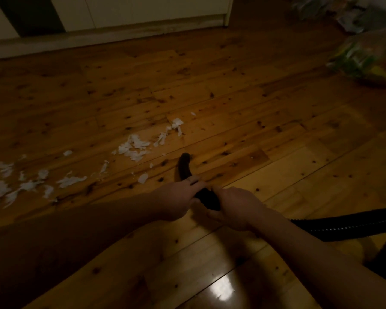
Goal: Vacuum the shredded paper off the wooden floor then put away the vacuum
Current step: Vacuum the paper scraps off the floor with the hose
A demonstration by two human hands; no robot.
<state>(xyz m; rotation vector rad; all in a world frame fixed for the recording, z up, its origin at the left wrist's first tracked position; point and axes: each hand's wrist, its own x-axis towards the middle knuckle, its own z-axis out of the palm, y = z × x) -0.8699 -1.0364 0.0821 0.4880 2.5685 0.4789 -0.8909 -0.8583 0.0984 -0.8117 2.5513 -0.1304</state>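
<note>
No legible text, labels, brands or numbers anywhere. Colourful plastic bag (363, 61) at far right: print blurred, unreadable. Packets (321, 10) in top right corner: too dim and blurred. Black vacuum nozzle (184, 169): no marking readable.

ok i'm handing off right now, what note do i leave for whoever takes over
Left hand and right hand both grip the black vacuum nozzle, its tip down at the wooden floor. Hose trails off right. Shredded paper lies scattered ahead and left of the tip. Done: nothing clearly yet. Left: vacuum all the paper, then put the vacuum away.
</note>
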